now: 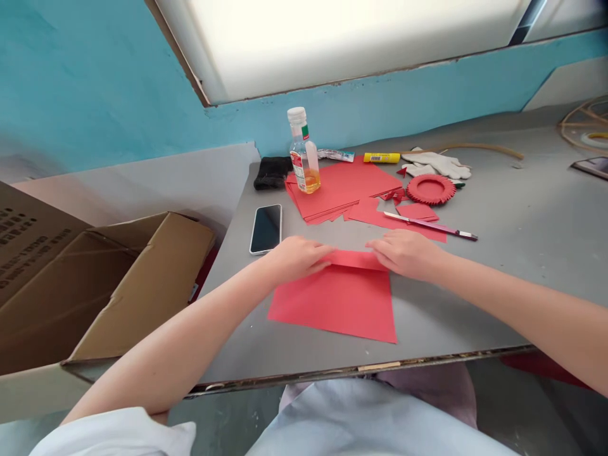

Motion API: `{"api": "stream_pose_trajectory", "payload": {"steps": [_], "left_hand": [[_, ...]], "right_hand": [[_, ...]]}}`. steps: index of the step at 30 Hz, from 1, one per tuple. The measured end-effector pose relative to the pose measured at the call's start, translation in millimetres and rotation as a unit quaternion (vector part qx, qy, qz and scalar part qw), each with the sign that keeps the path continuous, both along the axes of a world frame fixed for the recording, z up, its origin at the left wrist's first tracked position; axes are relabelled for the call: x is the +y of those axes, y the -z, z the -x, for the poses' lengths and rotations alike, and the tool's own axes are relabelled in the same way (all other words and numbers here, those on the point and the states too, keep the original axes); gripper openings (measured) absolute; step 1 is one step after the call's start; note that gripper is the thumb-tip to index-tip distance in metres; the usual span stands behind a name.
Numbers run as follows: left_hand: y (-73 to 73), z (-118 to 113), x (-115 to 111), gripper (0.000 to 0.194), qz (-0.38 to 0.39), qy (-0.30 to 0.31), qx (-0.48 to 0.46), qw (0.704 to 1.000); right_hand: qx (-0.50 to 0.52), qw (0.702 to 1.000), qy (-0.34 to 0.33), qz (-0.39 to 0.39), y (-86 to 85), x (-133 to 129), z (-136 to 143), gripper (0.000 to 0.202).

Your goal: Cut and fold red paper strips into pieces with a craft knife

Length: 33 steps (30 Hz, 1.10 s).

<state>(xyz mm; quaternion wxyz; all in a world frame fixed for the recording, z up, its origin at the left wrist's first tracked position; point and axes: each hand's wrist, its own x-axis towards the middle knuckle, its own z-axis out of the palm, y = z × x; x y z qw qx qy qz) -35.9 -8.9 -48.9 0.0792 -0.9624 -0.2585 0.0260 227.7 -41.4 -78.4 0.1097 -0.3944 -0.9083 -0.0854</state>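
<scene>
A thin, flat, rectangular sheet of red paper (339, 304) is being supported by the smooth grey tabletop (513, 291), near its front edge. Along the far side of the sheet, a narrow folded band (358, 260) is being held turned over toward the near side. The left end of the band is being grasped by the thumb and fingers of the left hand (301, 256); the right end is being grasped likewise by the right hand (406, 252). How firmly the paper is being pinched cannot be told.

By its look, a very light, moderately crisp material is being handled: easily bent, quick to keep a crease, prone to tearing under a sharp pull and to sliding on the smooth surface. Hold is being taken at well-suited places, since stiffness is probably being lent to the band's ends by the doubled layer.

Beyond the sheet, a slender white-and-maroon tool, possibly a craft knife (430, 227), is being borne partly by loose red paper scraps (368, 213). Beside the left hand, a white-edged black smartphone (266, 229) is lying flat.
</scene>
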Motion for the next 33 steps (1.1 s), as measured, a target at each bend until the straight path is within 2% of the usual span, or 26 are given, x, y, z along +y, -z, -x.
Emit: {"api": "stream_pose_trajectory", "payload": {"steps": [4,7,10,11,13,15,18,21,25,30,33], "left_hand": [[-6.4,-8,13,0.024,-0.041,0.000,-0.010,0.999],[-7.1,-20,18,0.031,-0.068,-0.025,-0.051,0.996],[3.7,-34,11,0.036,-0.102,-0.037,-0.128,0.986],[10.0,-38,6,0.034,-0.093,-0.019,-0.143,0.985],[24.3,-43,-5,0.033,-0.042,0.008,-0.138,0.990],[36.8,-45,-14,0.043,0.011,0.005,-0.123,0.992],[45.3,-43,-19,0.052,0.064,-0.012,-0.112,0.992],[44.0,-41,-18,0.055,0.087,-0.021,-0.106,0.990],[40.3,-45,-17,0.059,0.087,-0.027,-0.105,0.990],[35.4,-53,-19,0.063,0.071,-0.016,-0.091,0.993],[31.0,-56,-19,0.066,0.070,-0.003,-0.079,0.994]], "right_hand": [[0.105,0.982,0.071,0.137,-4.9,0,5,0.031],[0.144,0.967,0.105,0.184,-4.7,7,7,0.023],[0.166,0.957,0.131,0.199,0.0,13,6,0.025],[0.171,0.955,0.131,0.205,2.0,14,5,0.029],[0.179,0.954,0.128,0.203,6.1,13,3,0.042],[0.170,0.959,0.124,0.187,10.0,11,1,0.052],[0.143,0.973,0.104,0.146,15.7,8,-8,0.037],[0.118,0.989,0.028,0.086,20.4,4,-19,0.026],[0.064,0.997,-0.045,0.021,21.2,-13,-30,0.032],[0.052,0.996,-0.061,0.034,9.0,-31,-46,0.032],[0.068,0.997,-0.001,0.039,1.5,-21,-68,0.028]]}}
